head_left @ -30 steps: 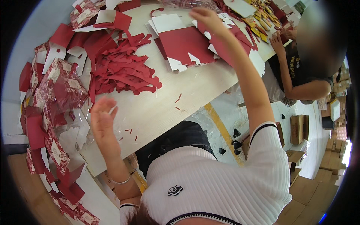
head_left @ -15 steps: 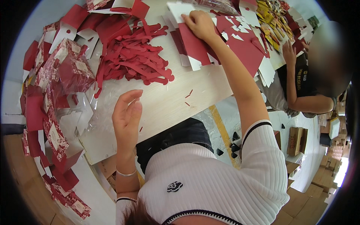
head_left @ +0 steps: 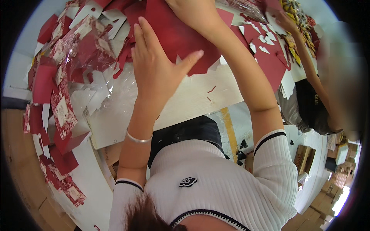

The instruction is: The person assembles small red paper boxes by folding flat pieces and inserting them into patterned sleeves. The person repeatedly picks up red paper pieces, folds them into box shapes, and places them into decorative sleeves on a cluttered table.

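Observation:
A flat red cardboard box blank (head_left: 181, 44) is lifted over the far side of the table. At its top edge my right hand (head_left: 194, 13) grips it; the fingertips run out of the picture. My left hand (head_left: 156, 63) is against or just in front of the blank's left part, fingers stretched and thumb spread wide. Whether its palm touches the cardboard I cannot tell. Behind the left hand, red paper strips (head_left: 124, 57) are mostly covered.
Folded red and patterned boxes (head_left: 63, 111) crowd the left side, some under clear plastic. More red sheets (head_left: 269, 67) with white scraps (head_left: 266, 38) lie at right. A co-worker's arm (head_left: 306, 57) reaches toward yellow packets (head_left: 293, 46). Small red bits (head_left: 211, 90) dot the pale table (head_left: 192, 102).
My right hand has brought the red box blank leftward from the right of the strip pile. My left hand has risen toward it, fingers spreading. The co-worker's arm has reached farther out.

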{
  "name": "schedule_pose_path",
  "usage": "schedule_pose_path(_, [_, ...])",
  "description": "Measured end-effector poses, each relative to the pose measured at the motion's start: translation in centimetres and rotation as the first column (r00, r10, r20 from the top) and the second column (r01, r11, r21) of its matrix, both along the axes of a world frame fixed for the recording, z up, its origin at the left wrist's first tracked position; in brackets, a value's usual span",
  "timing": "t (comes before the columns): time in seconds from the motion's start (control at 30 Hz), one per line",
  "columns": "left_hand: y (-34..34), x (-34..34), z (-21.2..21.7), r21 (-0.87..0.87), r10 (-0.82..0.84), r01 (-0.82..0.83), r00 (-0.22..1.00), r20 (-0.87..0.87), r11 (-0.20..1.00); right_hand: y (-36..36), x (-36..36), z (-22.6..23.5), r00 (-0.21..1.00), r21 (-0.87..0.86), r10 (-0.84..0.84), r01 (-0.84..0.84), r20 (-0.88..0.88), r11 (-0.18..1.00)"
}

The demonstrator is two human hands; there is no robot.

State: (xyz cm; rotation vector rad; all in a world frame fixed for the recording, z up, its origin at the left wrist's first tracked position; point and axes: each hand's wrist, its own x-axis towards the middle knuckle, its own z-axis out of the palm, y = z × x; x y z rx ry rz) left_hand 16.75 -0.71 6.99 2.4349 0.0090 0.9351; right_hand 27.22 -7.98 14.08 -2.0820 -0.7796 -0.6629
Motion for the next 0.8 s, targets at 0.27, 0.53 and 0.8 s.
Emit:
schedule_pose_path(0.27, [2.6, 0.2, -1.4, -0.772, -0.472, 0.366, 0.876, 0.097, 0.519, 2.4, -2.7, 2.6, 0.899, -0.119, 0.372, -0.406, -0.230, 0.906])
schedule_pose_path(0.53, [8.8, -3.2, -1.7, -0.877, -0.634, 0.025, 0.680, 0.367, -0.480, -7.9, -6.8, -2.1, 0.815, -0.289, 0.568, -0.575, -0.119, 0.765])
schedule_pose_path(0.8, [9.7, -6.3, 1.1, -0.965, -0.774, 0.229, 0.631, 0.047, 0.128, -8.4, -6.3, -3.1, 0.771, -0.106, 0.591, -0.584, 0.237, 0.805])
